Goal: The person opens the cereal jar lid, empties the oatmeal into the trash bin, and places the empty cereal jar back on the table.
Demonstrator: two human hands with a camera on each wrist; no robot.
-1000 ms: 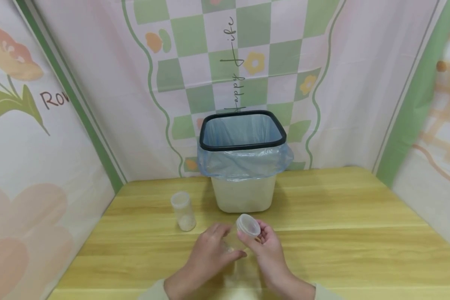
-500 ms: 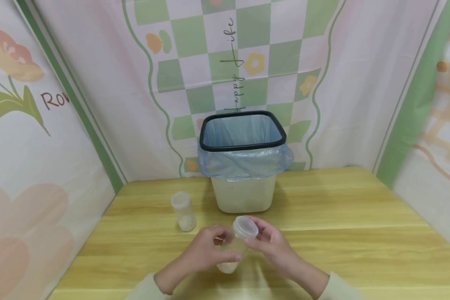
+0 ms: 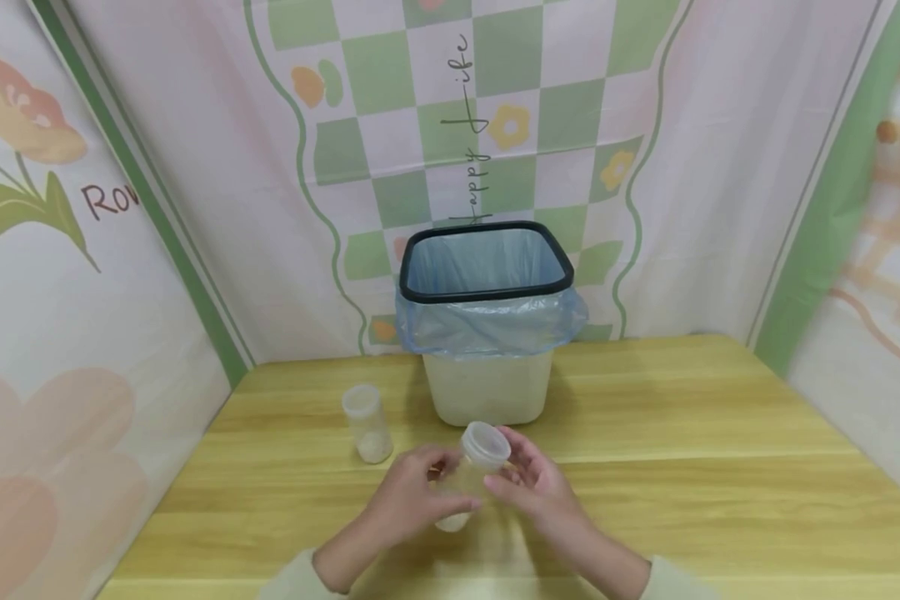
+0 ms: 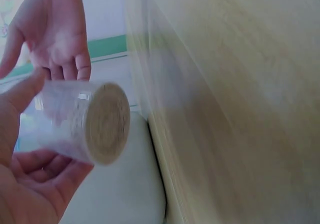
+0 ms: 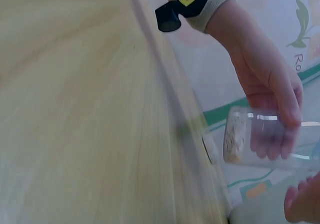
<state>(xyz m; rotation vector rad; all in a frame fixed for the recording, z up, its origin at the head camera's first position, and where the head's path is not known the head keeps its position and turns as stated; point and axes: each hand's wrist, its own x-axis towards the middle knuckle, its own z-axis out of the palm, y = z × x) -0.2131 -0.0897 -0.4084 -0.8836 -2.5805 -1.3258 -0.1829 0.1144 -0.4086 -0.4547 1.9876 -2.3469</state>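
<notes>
Clear jar [image 4: 70, 121]: held tilted above the table [image 3: 682, 467], its lidded end raised towards the bin [image 3: 489, 392]. White lid [image 3: 486, 444] seated on top; pale, speckled contents [image 5: 235, 136] lie at the base. Left hand [image 3: 411, 493] clamped round the jar's body, thumb on one side, fingers on the other. Right hand [image 3: 542, 490] at the lid end, thumb and fingers apart on either side of it; whether they grip the lid cannot be determined. A second jar [image 3: 367, 425] stands upright beyond the left hand, near it and not touching, lid on, pale contents at its bottom. The bin stands directly behind the hands, obstructing the space straight ahead; blue bag [image 3: 487, 327] folded over its outside, black rim [image 3: 487, 295] on top. A black device [image 5: 181, 7] is worn at the left cuff [image 5: 216, 3]. Printed curtains [image 3: 690, 250] enclose the table's back and sides.
</notes>
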